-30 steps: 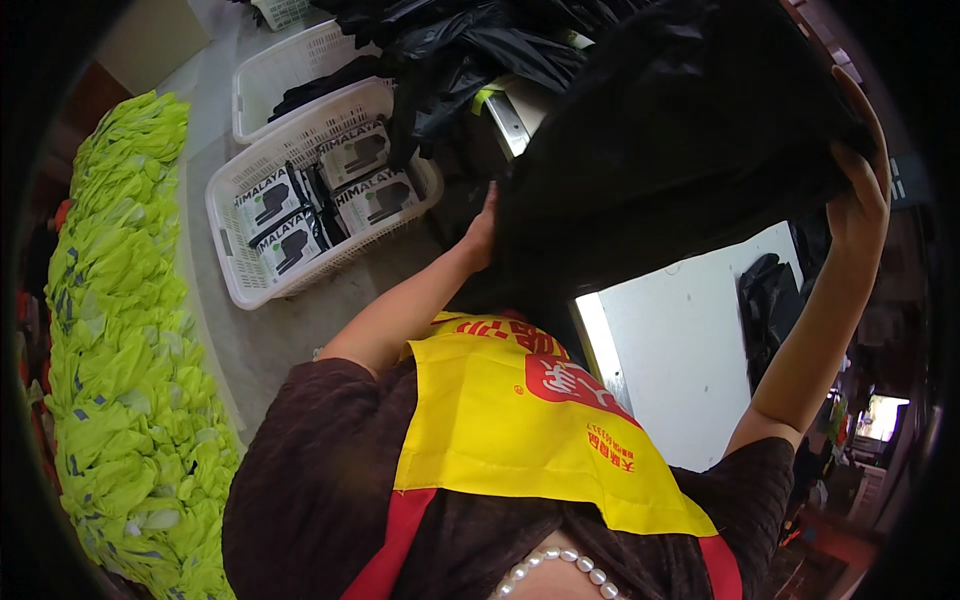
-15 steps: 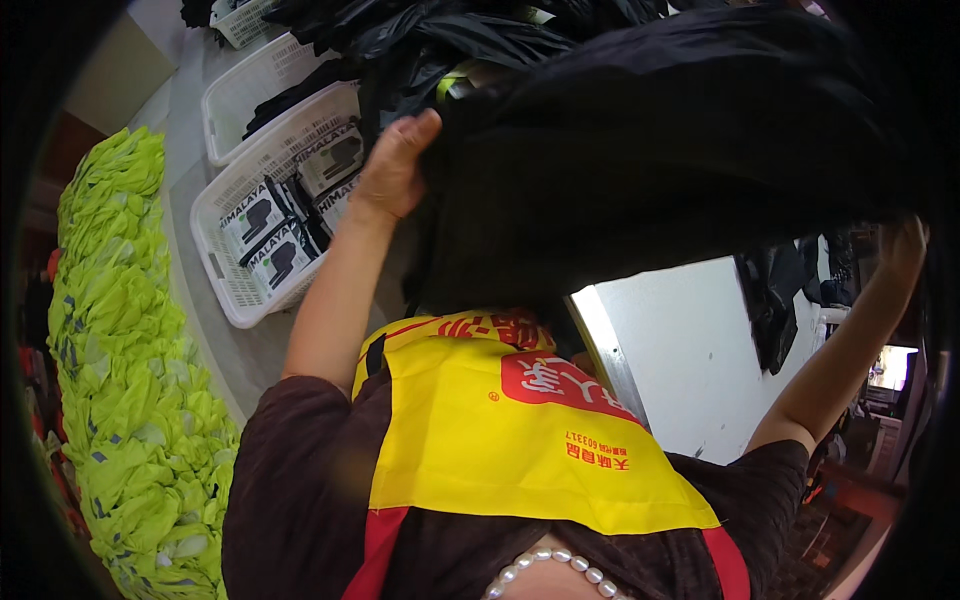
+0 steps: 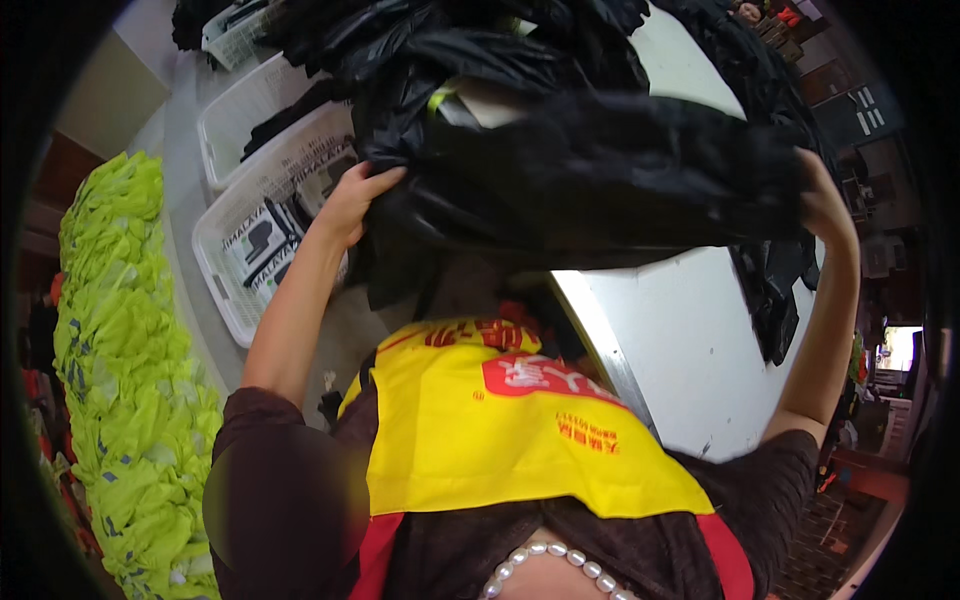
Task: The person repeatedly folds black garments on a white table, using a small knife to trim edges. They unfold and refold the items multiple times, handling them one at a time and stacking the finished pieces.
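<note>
A wide piece of thin, shiny black fabric (image 3: 600, 185), its kind unclear among the folds, is stretched in front of me. My left hand (image 3: 352, 203) is closed on its near left edge, thumb lying on top and the other fingers partly hidden. At the opposite end my right hand (image 3: 826, 203) grips the fabric, its fingertips hidden and slightly blurred. The fabric hangs over the white tabletop (image 3: 660, 335) and in front of my yellow apron (image 3: 520, 440). Behind it, more shiny black fabric (image 3: 460, 55) lies heaped, with a bright yellow-green strip (image 3: 440, 98) showing.
Left of my arm stands a white plastic basket (image 3: 215, 270) with flat black-and-white packets, and another white basket (image 3: 215, 130) behind it. A long heap of neon-yellow fabric (image 3: 130, 380) lies at the far left. Black pieces (image 3: 770, 310) hang along the table's right side.
Both hands have come down, and the right one has moved inward. The raised black fabric has dropped and narrowed, uncovering the table and the heap behind it.
</note>
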{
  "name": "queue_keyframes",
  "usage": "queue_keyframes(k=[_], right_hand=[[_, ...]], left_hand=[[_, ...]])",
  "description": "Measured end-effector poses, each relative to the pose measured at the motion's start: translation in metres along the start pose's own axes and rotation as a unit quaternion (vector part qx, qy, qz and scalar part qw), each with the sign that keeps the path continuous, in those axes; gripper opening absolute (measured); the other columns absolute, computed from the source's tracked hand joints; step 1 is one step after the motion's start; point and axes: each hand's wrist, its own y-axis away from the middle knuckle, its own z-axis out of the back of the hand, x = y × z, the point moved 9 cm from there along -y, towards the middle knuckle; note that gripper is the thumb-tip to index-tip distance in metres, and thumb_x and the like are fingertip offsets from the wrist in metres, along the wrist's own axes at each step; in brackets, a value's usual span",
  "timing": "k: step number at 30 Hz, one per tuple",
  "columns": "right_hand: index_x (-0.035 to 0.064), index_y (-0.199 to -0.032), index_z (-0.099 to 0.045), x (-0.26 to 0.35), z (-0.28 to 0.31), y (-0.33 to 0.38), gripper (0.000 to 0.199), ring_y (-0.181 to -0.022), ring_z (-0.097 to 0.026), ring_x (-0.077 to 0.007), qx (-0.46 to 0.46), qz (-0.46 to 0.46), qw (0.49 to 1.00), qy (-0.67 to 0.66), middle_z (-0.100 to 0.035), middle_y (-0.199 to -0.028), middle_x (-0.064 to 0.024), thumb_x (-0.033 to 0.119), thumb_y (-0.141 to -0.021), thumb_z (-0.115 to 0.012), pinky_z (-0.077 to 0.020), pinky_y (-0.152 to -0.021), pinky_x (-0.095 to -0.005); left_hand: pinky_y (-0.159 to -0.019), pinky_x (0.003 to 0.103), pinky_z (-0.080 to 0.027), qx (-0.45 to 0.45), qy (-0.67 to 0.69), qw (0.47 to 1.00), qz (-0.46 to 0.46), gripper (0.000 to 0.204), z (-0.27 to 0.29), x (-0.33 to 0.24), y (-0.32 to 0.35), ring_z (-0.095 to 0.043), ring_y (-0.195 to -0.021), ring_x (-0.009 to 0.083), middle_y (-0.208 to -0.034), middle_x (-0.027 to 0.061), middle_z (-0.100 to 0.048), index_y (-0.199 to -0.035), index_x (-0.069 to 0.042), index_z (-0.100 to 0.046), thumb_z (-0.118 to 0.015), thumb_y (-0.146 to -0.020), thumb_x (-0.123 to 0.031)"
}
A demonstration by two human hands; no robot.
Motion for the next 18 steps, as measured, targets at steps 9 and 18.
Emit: queue_keyframes(k=[9, 18], right_hand=[[0.0036, -0.125, -0.047, 0.048, 0.1, 0.018, 0.049, -0.111, -0.051, -0.0237, 0.0, -0.047, 0.994, -0.102, -0.05, -0.122, -0.0136, 0.018, -0.081, -0.063, -0.041, -0.097, -0.0356], [0.0015, -0.091, -0.065, 0.033, 0.046, -0.064, 0.017, -0.056, -0.053, -0.0068, -0.132, -0.017, 0.991, -0.016, -0.059, -0.069, 0.0048, -0.004, -0.076, -0.058, -0.0431, -0.047, -0.0213]], left_hand=[[-0.083, 0.027, -0.047, 0.22, 0.032, 0.973, -0.069, 0.033, -0.045, -0.056, 0.087, -0.061, -0.088, 0.0156, -0.097, 0.0057, -0.066, -0.1, 0.002, -0.064, -0.07, -0.068, 0.003], [-0.088, 0.03, -0.046, 0.041, 0.08, 0.99, -0.112, 0.017, -0.018, -0.062, -0.011, -0.061, -0.093, 0.0162, -0.1, 0.0076, -0.064, -0.1, -0.002, -0.06, -0.059, -0.085, -0.009]])
